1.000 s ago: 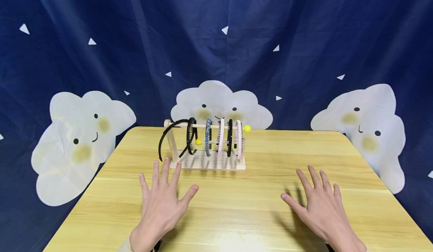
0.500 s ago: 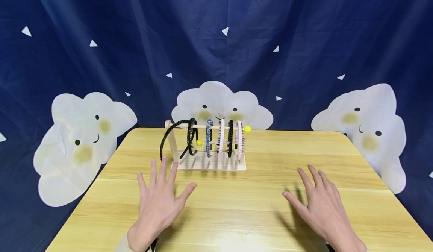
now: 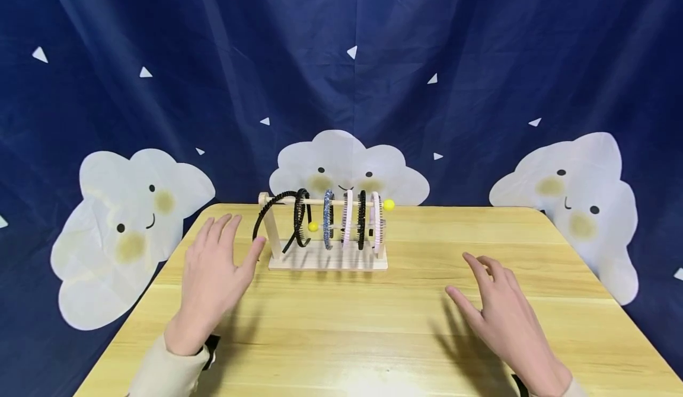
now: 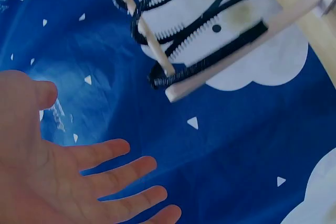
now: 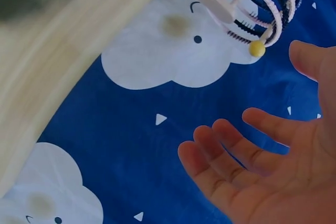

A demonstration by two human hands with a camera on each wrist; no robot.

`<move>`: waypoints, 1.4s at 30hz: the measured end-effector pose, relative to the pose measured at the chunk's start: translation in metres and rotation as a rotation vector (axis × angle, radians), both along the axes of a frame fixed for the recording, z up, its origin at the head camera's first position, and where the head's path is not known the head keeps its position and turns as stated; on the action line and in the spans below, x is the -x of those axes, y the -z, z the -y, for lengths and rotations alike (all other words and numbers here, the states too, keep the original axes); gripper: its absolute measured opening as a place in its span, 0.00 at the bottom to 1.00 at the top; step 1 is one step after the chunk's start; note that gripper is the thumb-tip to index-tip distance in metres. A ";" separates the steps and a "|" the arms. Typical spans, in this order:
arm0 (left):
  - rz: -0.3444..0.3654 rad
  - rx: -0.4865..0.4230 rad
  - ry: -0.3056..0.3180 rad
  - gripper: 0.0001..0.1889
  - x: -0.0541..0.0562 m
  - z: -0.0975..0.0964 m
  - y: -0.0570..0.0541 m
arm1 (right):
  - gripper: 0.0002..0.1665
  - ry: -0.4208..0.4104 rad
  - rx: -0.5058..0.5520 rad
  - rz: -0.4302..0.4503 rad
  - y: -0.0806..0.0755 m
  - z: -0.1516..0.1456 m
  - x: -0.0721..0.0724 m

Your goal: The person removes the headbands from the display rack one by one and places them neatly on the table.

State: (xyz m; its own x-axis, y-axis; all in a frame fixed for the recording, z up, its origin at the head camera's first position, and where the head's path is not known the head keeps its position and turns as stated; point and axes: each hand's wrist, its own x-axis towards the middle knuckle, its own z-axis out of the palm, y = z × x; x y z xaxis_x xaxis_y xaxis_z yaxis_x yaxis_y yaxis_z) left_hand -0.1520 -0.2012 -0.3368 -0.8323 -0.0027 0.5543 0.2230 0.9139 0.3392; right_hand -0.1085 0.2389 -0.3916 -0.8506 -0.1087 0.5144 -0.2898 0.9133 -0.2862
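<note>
Left hand [image 3: 210, 275] has moved forward and outward, near the headband rack [image 3: 326, 259]. Like the right hand [image 3: 504, 314], it is empty, unclenched.

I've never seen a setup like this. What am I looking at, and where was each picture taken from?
There's no machine arm here, just a person's bare left hand and right hand. The wide picture comes from a camera on the person's head, looking forward and down. The two tilted close-ups come from cameras on the wrists, one each.

On the pale yellow wooden table stands a light wooden rack with small yellow balls on its rods. Curved, toothed headbands hang there: black headbands, a speckled blue headband and pale pink headbands. Behind is a dark blue cloth backdrop with smiling white clouds.

Neither hand holds anything; the left is nearer the rack.
</note>
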 end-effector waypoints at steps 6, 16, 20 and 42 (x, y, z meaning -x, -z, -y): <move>-0.020 -0.055 0.006 0.33 0.015 0.012 -0.018 | 0.38 -0.031 -0.009 -0.071 -0.010 0.008 0.007; 0.009 -0.296 0.038 0.30 0.056 0.028 -0.025 | 0.35 -0.083 0.005 -0.114 -0.025 0.024 0.021; -0.038 -0.392 0.056 0.26 0.071 0.030 -0.017 | 0.34 -0.104 0.023 -0.137 -0.031 0.032 0.028; 0.074 -0.774 0.257 0.24 0.113 0.021 0.012 | 0.31 -0.145 0.118 -0.095 -0.050 0.082 0.061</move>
State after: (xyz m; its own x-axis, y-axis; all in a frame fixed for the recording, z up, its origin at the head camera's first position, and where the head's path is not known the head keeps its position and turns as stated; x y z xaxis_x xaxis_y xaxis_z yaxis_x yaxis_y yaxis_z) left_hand -0.2646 -0.2221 -0.3487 -0.8934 -0.1667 0.4172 0.3457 0.3382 0.8753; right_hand -0.1696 0.1574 -0.3413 -0.7776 -0.1603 0.6080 -0.4463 0.8218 -0.3542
